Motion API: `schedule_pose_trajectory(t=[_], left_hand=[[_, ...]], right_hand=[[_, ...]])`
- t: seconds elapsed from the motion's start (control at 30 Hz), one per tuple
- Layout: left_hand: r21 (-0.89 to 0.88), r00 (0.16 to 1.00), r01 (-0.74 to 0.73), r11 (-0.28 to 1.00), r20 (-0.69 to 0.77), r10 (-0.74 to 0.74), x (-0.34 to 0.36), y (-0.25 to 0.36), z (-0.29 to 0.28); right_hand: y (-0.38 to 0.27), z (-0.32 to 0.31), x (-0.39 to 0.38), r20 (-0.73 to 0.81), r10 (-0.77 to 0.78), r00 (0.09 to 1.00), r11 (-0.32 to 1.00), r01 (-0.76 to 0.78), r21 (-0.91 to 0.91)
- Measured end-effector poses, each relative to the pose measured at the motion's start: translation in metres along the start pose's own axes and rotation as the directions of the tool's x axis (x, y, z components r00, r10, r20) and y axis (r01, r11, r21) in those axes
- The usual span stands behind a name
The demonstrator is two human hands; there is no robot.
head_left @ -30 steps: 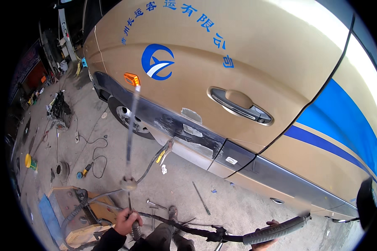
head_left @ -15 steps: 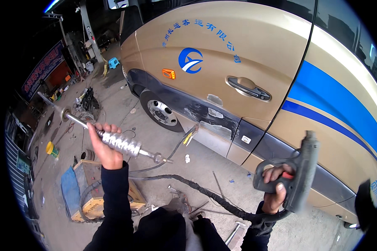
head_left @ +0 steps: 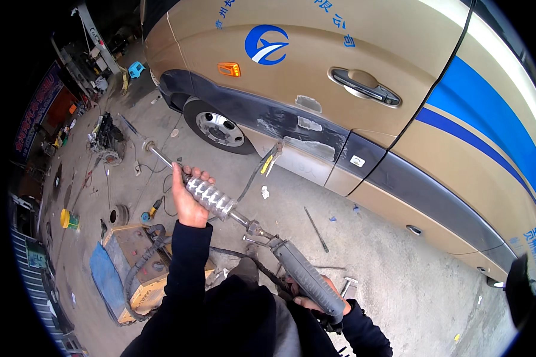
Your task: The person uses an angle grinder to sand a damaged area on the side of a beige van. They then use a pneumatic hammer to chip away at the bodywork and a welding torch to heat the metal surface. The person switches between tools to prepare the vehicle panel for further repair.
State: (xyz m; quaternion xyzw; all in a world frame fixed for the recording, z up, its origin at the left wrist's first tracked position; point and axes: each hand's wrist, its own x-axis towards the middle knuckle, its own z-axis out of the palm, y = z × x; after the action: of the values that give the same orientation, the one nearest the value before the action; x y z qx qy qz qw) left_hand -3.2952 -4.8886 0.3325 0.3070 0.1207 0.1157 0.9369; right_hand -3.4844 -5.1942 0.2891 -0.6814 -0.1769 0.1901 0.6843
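My left hand (head_left: 190, 201) is wrapped round the slide hammer (head_left: 213, 197), a long metal shaft with a shiny ribbed weight. Its thin far end points up and left over the floor. My right hand (head_left: 312, 302) grips a dark grey welding gun (head_left: 308, 276), low in front of my body. The gun's tip meets the near end of the slide hammer; whether the two are joined I cannot tell. The right fingers are partly hidden behind the gun. Beyond both tools stands a gold van (head_left: 304, 65), with bare patches (head_left: 308, 124) scraped into its dark lower trim.
A wooden-sided box (head_left: 140, 273) with a thick black hose stands at left. Near it lie an angle grinder (head_left: 153, 210) and a yellow bucket (head_left: 68, 218). A yellow-handled clamp (head_left: 269, 162) hangs at the van's sill. A rod (head_left: 315, 229) and a hammer (head_left: 348, 285) lie on the floor.
The welding gun has swung down and left, from beside the van to the slide hammer's near end. My left hand has moved right and slightly down with the slide hammer.
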Motion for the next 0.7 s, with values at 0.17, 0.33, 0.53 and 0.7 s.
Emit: schedule_pose_trajectory(t=[0.17, 0.33, 0.53, 0.7], left_hand=[[0.036, 0.980, 0.178, 0.983, 0.083, -0.180, 0.037, -0.006, -0.012], [0.099, 0.925, 0.288, 0.952, 0.229, -0.304, 0.058, 0.005, 0.005], [0.240, 0.846, 0.191, 0.952, 0.451, -0.284, 0.066, 0.026, 0.042], [0.252, 0.788, -0.006, 0.968, 0.597, -0.151, 0.067, 0.052, 0.087]], right_hand=[[0.020, 0.025, 0.030, -0.041, 0.111, 0.993, 0.992, -0.113, -0.050], [0.061, 0.051, 0.055, -0.126, -0.153, 0.980, 0.852, 0.066, -0.520], [0.093, 0.071, 0.094, -0.109, -0.300, 0.948, 0.680, 0.132, -0.721], [0.077, 0.080, 0.129, -0.147, -0.369, 0.918, 0.698, 0.169, -0.695]])
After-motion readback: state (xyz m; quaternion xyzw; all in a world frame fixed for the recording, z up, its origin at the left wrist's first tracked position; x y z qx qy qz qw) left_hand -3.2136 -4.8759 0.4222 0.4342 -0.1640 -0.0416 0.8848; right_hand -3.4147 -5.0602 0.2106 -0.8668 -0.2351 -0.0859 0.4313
